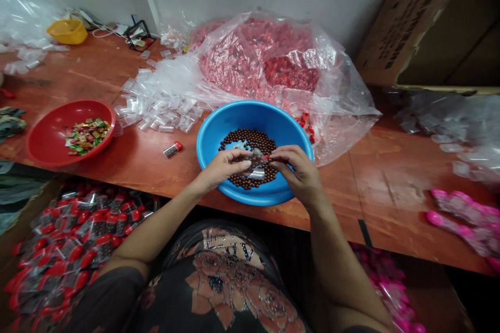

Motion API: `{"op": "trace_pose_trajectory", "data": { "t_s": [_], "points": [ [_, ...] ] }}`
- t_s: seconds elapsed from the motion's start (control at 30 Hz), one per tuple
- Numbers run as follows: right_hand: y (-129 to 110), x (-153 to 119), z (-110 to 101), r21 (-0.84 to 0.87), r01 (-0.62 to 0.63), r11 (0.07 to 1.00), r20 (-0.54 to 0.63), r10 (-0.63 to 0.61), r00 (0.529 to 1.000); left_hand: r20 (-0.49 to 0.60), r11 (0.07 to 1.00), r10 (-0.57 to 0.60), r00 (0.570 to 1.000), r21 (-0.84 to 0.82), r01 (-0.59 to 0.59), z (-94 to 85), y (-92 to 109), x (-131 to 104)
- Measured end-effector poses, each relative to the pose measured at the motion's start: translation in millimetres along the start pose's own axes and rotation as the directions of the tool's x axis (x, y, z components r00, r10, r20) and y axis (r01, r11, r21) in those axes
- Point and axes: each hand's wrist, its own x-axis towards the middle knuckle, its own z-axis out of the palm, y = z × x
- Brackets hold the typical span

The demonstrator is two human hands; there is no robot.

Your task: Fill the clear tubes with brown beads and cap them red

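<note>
Over the blue basin (206,135), my left hand (221,169) pinches a small clear plastic container (255,157) with brown balls inside. My right hand (300,173) has its fingertips closed on a small red cap (267,158) at the container's right end. Whether the cap is seated cannot be made out. Loose brown balls (253,138) cover the basin's bottom, and a clear tube (257,173) lies among them below my fingers. On the table left of the basin lies a filled container with a red cap (172,149).
Clear empty containers (160,101) are heaped behind, beside a large plastic bag of red caps (258,54). A red bowl (42,138) holds wrapped candies. Capped containers (78,250) fill a box below left. Pink-topped items (464,213) lie right, near a cardboard box (414,21).
</note>
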Motion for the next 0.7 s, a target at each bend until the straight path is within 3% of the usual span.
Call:
{"op": "trace_pose_trajectory", "data": {
  "t_s": [0.2, 0.33, 0.5, 0.57, 0.7],
  "points": [
    [7.4, -2.7, 1.3, -0.072, -0.099, 0.992, -0.155, 0.087, 0.984, 0.001, 0.998, -0.037, 0.999, -0.058, 0.037, 3.3, 2.3, -2.4],
    [-3.8, -3.8, 7.2, 0.094, -0.181, 0.979, -0.236, 0.199, 0.951, 0.005, 0.996, -0.046, 0.999, -0.076, 0.047, 10.1, 3.7, -4.8],
    [-20.9, -10.1, 24.1, 0.420, -0.244, 0.874, -0.142, 0.328, 0.934, -0.004, 0.996, -0.044, 0.999, -0.073, 0.044, 20.3, 2.6, -9.7],
    [-23.9, -13.2, 27.3, 0.426, -0.236, 0.873, -0.097, 0.303, 0.948, -0.011, 0.997, -0.036, 0.999, -0.076, 0.035, 21.7, 1.0, -11.0],
    [-24.3, -18.2, 26.6, 0.280, -0.168, 0.945, -0.053, 0.190, 0.980, -0.024, 0.997, 0.003, 1.000, -0.073, -0.005, 21.6, -2.2, -12.9]
  ]
}}
